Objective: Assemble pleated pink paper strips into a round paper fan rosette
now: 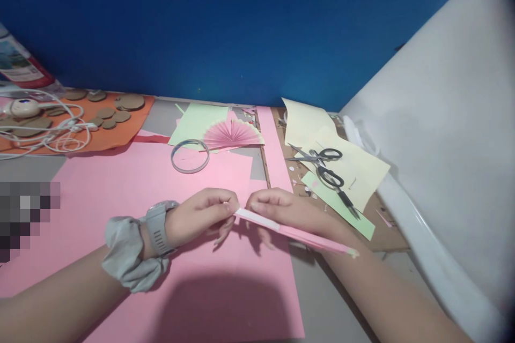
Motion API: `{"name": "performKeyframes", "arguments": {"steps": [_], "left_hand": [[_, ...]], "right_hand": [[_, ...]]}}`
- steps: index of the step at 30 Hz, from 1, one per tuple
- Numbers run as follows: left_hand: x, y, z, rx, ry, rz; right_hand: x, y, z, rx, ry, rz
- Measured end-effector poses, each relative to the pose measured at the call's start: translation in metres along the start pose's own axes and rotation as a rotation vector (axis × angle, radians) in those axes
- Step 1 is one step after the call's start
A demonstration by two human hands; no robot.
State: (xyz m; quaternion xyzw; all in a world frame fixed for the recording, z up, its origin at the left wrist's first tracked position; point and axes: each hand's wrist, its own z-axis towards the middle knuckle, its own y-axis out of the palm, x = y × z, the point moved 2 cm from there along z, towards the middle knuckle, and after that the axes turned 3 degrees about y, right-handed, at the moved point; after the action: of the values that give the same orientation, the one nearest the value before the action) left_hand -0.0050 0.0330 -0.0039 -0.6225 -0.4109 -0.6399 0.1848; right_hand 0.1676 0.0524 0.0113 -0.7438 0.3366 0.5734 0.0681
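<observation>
- The folded pink paper strip (298, 235) slants above the large pink sheet (116, 182) on the desk (322, 311), its far end passing over the right wrist and forearm.
- The left hand (207, 209) pinches its pale end between thumb and fingers; the right hand (281, 206) sits curled just beside that end, but whether it grips the strip I cannot tell.
- It should be very light, stiffer along the stacked folds than across them, and easily creased or torn (the loose end looks ready to splay).
- Best hold, I judge: flat fingertip pinches near both ends, pressing the layers together.
- Toward the desk's back edge lie a pleated pink fan (241, 136) and, nearer the hands, a tape ring (191, 171).
- Toward the right edge, black-handled scissors (316, 158) rest on cream paper (358, 158); their blades point leftward, worth avoiding.
- The right forearm itself crowds the strip's free end.
</observation>
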Motion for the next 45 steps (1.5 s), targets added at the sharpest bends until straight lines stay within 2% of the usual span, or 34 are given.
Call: {"name": "performKeyframes", "arguments": {"steps": [2, 4, 7, 8, 9, 10, 11, 12, 13, 16, 19, 24, 31, 34, 38, 45], "left_hand": [[0.001, -0.003, 0.003, 0.142, 0.071, -0.003], [0.002, -0.007, 0.007, 0.315, 0.161, 0.035], [0.004, -0.014, 0.011, 0.494, 0.210, 0.129], [0.004, -0.016, 0.011, 0.517, 0.198, 0.166], [0.004, -0.016, 0.012, 0.524, 0.183, 0.202], [0.004, -0.016, 0.011, 0.516, 0.169, 0.233], [0.003, -0.014, 0.011, 0.501, 0.157, 0.258], [0.003, -0.012, 0.010, 0.475, 0.144, 0.278], [0.003, -0.010, 0.010, 0.449, 0.132, 0.297], [0.000, -0.002, 0.007, 0.314, 0.082, 0.351], [-0.003, 0.003, 0.005, 0.191, 0.070, 0.370], [-0.003, 0.005, 0.002, 0.134, 0.128, 0.442], [-0.001, 0.010, 0.000, 0.137, 0.159, 0.472], [0.000, 0.010, -0.002, 0.156, 0.162, 0.578], [0.002, 0.009, -0.001, 0.123, 0.123, 0.744], [0.001, 0.012, -0.002, 0.159, 0.133, 1.149]], "right_hand": [[-0.004, -0.009, 0.003, 0.098, -0.101, 0.057], [-0.004, -0.024, 0.008, 0.332, -0.264, 0.124], [0.002, -0.042, 0.004, 0.959, -0.598, 0.186], [0.005, -0.041, 0.001, 1.113, -0.661, 0.118], [0.007, -0.037, -0.002, 1.206, -0.701, -0.016], [0.007, -0.029, -0.004, 1.218, -0.735, -0.198], [0.007, -0.019, -0.006, 1.175, -0.794, -0.420], [0.006, -0.006, -0.005, 1.022, -0.839, -0.670], [0.006, 0.005, -0.003, 0.841, -0.806, -0.847], [0.007, 0.021, 0.002, 0.683, -0.677, -0.930], [0.008, 0.023, 0.008, 0.613, -0.621, -1.016], [0.008, 0.016, 0.009, 0.629, -0.589, -1.139], [0.006, 0.015, 0.008, 0.614, -0.549, -1.246], [0.005, 0.015, 0.009, 0.574, -0.556, -1.287], [0.006, 0.013, 0.010, 0.541, -0.532, -1.318], [0.011, 0.014, 0.011, 0.503, -0.529, -1.476]]}}
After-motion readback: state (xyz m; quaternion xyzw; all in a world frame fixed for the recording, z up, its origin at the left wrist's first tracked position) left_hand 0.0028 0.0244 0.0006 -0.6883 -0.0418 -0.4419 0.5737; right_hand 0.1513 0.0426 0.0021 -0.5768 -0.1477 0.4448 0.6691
